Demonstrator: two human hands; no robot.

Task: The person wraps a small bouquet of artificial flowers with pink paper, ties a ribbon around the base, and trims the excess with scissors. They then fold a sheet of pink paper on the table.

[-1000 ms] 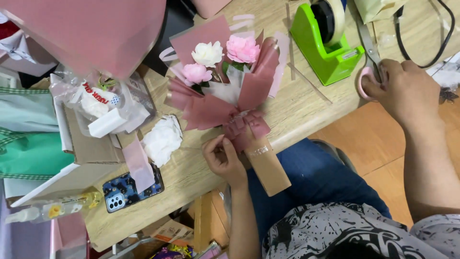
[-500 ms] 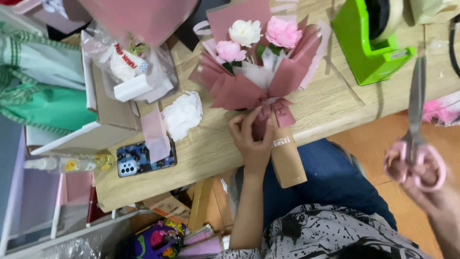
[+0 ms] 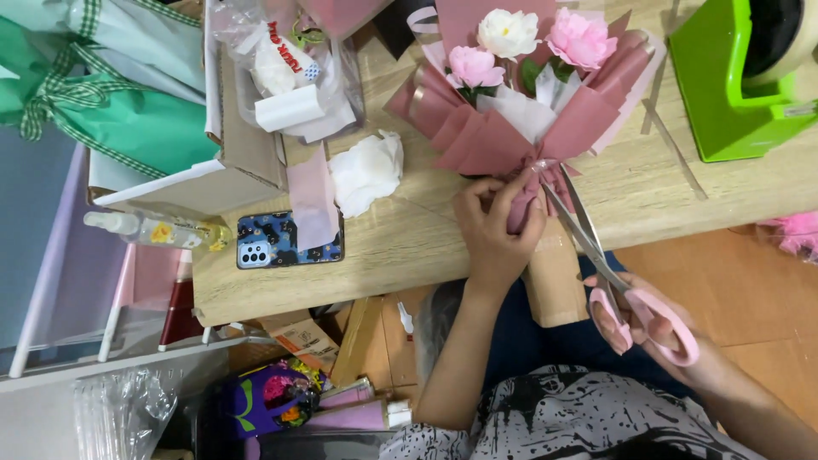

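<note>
— Scissors (image 3: pixel 596 247) first: where do they sit against the bouquet (image 3: pixel 520 111)?

— Their pink handles are in the right hand (image 3: pixel 648 328), low and to the right, off the counter's (image 3: pixel 392 255) edge. The blades run up and to the left, slightly parted, with the tips right at the gathered neck of the bouquet, where a thin clear ribbon loops.

— And the other hand?

— The left hand (image 3: pixel 494 226) is closed around that neck, pinching the wrapped stem just beside the blade tips. It is the nearer hand by far; it is already touching the wrap.

— How does the bouquet lie?

— Flat on the counter, long axis pointing away from the person: pink and white blooms at the far end, a brown paper stem end hanging over the near edge towards the lap.

— Is it crowded around it?

— Fairly. A crumpled white tissue (image 3: pixel 368 170) and a phone (image 3: pixel 290 240) in a patterned case lie to the left, a green tape dispenser (image 3: pixel 724 94) well to the right, and a clear bag of supplies (image 3: pixel 290 68) at the far left. The wooden counter between bouquet and dispenser is bare. Below the edge, floor and stored boxes show.
</note>
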